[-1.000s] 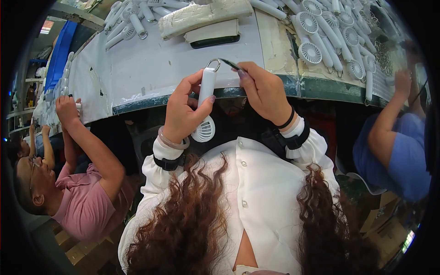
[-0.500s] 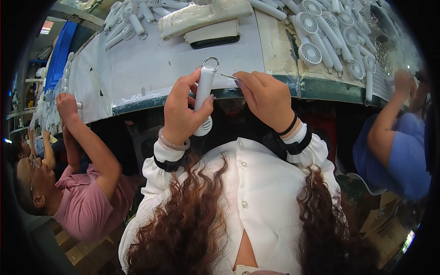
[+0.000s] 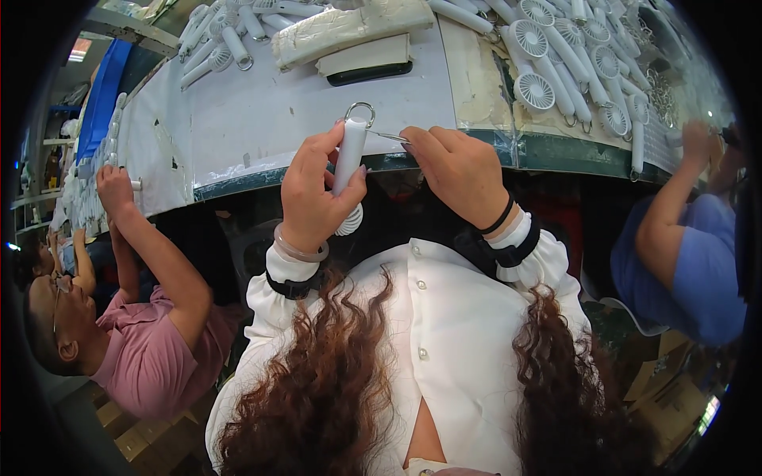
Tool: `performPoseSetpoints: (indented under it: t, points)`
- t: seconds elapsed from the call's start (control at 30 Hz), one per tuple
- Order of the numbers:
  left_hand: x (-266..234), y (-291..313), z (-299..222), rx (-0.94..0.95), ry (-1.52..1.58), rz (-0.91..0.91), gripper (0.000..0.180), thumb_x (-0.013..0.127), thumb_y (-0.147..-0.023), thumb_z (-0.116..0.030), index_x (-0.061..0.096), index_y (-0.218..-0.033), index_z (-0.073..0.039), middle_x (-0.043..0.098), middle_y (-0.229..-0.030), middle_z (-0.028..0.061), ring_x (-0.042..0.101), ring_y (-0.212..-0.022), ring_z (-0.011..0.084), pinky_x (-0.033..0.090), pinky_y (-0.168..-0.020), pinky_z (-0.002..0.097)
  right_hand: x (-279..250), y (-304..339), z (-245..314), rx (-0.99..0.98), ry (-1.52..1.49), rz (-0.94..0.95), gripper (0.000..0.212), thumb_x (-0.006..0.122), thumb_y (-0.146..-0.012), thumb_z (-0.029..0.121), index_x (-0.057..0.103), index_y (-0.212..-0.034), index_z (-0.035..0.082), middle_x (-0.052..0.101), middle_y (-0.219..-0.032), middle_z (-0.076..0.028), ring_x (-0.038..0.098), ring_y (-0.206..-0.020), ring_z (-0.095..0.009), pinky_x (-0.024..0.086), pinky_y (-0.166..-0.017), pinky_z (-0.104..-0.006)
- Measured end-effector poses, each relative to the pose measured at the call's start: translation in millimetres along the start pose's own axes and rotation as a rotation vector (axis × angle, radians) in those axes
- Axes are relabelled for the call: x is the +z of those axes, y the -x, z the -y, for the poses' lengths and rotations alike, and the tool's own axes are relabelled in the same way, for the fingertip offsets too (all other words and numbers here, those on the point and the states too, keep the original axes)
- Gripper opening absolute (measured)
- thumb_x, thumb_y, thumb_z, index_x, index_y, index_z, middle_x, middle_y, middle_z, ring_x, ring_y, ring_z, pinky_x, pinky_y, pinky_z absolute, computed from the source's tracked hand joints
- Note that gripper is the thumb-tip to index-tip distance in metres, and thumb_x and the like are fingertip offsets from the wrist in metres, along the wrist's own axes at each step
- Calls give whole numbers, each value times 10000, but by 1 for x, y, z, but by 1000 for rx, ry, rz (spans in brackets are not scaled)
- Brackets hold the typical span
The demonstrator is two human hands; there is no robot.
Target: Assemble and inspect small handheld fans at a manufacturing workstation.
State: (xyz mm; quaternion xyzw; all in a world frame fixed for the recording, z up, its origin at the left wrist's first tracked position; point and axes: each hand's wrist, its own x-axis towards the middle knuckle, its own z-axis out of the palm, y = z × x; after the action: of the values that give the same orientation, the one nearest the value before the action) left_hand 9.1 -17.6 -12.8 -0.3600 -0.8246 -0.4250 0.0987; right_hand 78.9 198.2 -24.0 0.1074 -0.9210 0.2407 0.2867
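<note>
A white handheld fan [image 3: 350, 159] is gripped in my left hand [image 3: 312, 186], its round slatted head pointing down toward my body. From the handle's upper end rises a metal ring [image 3: 360, 112]. My right hand [image 3: 464, 173] pinches a thin, pointed metal tool [image 3: 389, 136] between thumb and fingers. The tool's tip meets the handle end beside the foot of the ring; whether it touches or is just apart, I cannot tell. Both hands are held over the near edge of the table.
Heaps of white fans lie at the back left [image 3: 218, 44] and back right [image 3: 567, 67] of the table [image 3: 262, 119]. A worn, wrapped pad [image 3: 353, 33] and a black oblong object [image 3: 370, 73] lie between them. Co-workers sit at left [image 3: 159, 333] and right [image 3: 675, 254].
The fan and both hands have shifted very slightly left and down in the picture. The tool's tip stays by the foot of the ring, and both grips are kept.
</note>
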Motion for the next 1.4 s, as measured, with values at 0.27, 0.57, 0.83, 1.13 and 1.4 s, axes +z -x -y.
performPoseSetpoints:
  t: [0.27,0.57,0.83,1.13,1.4]
  points:
    - [1,1,0,-37,77,-5,553,755,-766,-34,592,-1294,-9,650,-1096,111,627,-797,166,512,-571,260,9,2,-4,-6,5,5,244,685,-867,83,633,-1102,117,567,-733,-53,621,-652,-238,491,-553,-343]
    - [-1,1,-5,-545,874,104,538,677,-893,-17,482,-1393,19,625,-1152,87,603,-1040,135,544,-757,227,6,-7,-7,-95,121,-74,356,685,-818,48,669,-1166,120,540,-738,-50,605,-644,-223,478,-551,-341]
    - [-5,2,-1,-451,697,161,553,675,-888,-1,458,-1396,26,594,-1252,101,592,-1060,129,553,-786,231,9,-7,-15,33,-1,-156,283,684,-868,52,691,-1141,126,568,-717,-67,590,-614,-247,460,-530,-356]
    - [-2,2,-2,-404,595,138,583,695,-848,5,475,-1388,21,593,-1217,85,586,-1024,116,562,-731,229,9,-2,-4,26,-92,-105,228,688,-884,81,684,-1107,128,584,-696,-67,592,-590,-263,462,-524,-359]
    - [0,2,-3,-400,514,125,565,715,-832,-25,518,-1361,6,620,-1122,60,589,-948,98,547,-680,219,11,0,-5,15,-77,-86,244,693,-883,96,679,-1123,139,596,-719,-63,600,-605,-260,473,-536,-361]
